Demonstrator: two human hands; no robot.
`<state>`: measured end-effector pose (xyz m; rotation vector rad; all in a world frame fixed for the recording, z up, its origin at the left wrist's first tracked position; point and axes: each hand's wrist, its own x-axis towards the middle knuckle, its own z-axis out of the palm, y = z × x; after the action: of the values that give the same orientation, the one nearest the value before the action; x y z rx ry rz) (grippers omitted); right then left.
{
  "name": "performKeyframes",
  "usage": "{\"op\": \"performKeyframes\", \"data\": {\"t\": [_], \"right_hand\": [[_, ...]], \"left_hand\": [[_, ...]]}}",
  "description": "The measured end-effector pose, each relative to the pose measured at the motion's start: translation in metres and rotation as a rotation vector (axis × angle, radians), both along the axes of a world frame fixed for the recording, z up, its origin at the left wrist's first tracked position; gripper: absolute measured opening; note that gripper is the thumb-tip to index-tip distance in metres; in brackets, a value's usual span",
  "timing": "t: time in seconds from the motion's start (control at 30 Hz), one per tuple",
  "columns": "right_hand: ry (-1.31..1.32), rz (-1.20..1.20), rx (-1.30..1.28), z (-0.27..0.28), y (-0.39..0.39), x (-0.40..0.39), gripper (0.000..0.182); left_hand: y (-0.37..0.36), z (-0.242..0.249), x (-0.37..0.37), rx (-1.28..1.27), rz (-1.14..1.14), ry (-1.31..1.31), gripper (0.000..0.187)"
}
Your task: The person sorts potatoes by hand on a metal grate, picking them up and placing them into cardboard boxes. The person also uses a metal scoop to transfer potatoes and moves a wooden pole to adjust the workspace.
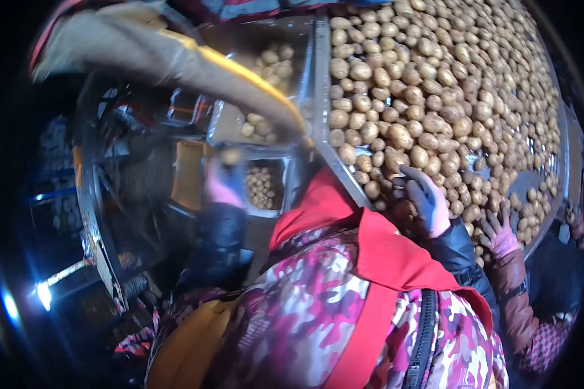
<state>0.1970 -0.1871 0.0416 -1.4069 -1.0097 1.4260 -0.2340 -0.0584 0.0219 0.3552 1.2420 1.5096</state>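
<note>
My right hand (pixel 427 202), in a grey and pink glove, lies over the near edge of a large spread of potatoes (pixel 428 123). Its fingers are apart and bent over the potatoes under them. On the other side of my body, my left hand (pixel 224 185) is smeared by motion beside a crate of small potatoes (pixel 261 187). A blurred potato (pixel 230 156) shows right at its fingertips; I cannot tell whether they grip it.
A co-worker's gloved hand (pixel 499 235) rests on the potatoes at the right. Another person's sleeved arm (pixel 175 55) reaches across the top left, above lined crates (pixel 222 126) holding potatoes. A metal rim (pixel 320 84) borders the potato surface. An open cardboard box (pixel 189 174) stands left of my left hand.
</note>
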Motion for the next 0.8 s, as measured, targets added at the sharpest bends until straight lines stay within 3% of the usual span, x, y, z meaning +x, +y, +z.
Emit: {"op": "performKeyframes", "data": {"t": [0.03,0.1,0.23,0.3,0.33,0.37,0.4,0.43,0.47,0.5,0.6,0.8], "right_hand": [[-0.13,0.043,0.038,0.005,-0.001,0.002,0.04],[-0.34,0.156,0.111,0.018,0.0,0.0,0.037],[-0.582,0.358,0.311,0.026,0.006,0.005,0.039],[-0.755,0.392,0.427,0.017,0.006,0.008,0.041],[-0.815,0.355,0.537,-0.001,0.003,0.009,0.042],[-0.864,0.319,0.645,-0.004,-0.001,-0.001,0.046],[-0.908,0.369,0.613,-0.005,0.002,0.003,0.051],[-0.934,0.386,0.576,-0.005,0.005,0.007,0.052],[-0.961,0.403,0.539,-0.005,0.006,0.012,0.053],[-0.949,0.355,0.581,-0.006,0.006,0.015,0.051],[-0.954,0.263,0.635,-0.011,0.006,0.027,0.048],[-1.23,0.174,0.488,-0.036,-0.001,0.082,0.053]], "left_hand": [[0.008,0.003,-0.027,-0.021,0.087,0.076,0.043],[0.032,-0.039,-0.106,0.023,0.001,0.301,0.052],[0.031,-0.047,-0.121,-0.209,-0.16,1.079,0.054],[0.032,-0.065,-0.107,-0.266,-0.233,0.642,0.046],[0.029,-0.08,-0.088,-0.284,-0.248,-0.003,0.039],[0.0,-0.035,-0.015,-0.154,-0.407,0.238,0.032],[-0.004,-0.008,0.027,0.039,-0.924,0.852,0.033],[-0.009,0.02,0.07,0.438,-1.155,1.473,0.038],[-0.005,0.023,0.101,0.514,-1.24,1.36,0.042],[0.001,0.018,0.127,0.818,-1.209,1.408,0.044],[0.028,0.023,0.199,1.089,-1.292,1.351,0.06],[0.054,0.025,0.302,1.139,-1.404,1.565,0.073]]}}
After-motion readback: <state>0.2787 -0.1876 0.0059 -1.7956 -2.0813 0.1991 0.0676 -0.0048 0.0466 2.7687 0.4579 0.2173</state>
